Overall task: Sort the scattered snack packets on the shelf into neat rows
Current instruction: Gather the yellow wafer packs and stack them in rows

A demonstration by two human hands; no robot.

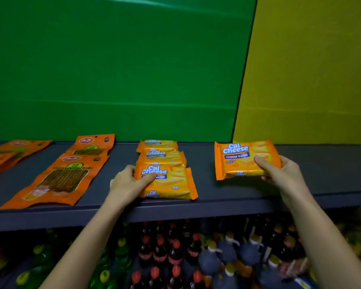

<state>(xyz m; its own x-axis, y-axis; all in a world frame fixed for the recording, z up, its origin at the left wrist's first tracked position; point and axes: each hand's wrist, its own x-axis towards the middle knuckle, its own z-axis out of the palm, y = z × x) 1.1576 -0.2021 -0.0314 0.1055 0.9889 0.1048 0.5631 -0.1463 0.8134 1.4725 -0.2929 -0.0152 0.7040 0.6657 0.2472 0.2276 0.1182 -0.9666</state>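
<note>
On shelf, hands gripping wafer packets

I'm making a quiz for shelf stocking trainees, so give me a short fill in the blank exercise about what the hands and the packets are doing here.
1. The right hand holds a Cal Cheese packet printed with the words "cheese ____".
2. The left hand rests on the ____ packet of the wafer row.
3. The wall behind the wafer row is ____.
4. The long stick-snack pouches lie to the ____ of the wafer row.

Missing words: wafer; nearest; green; left
</note>
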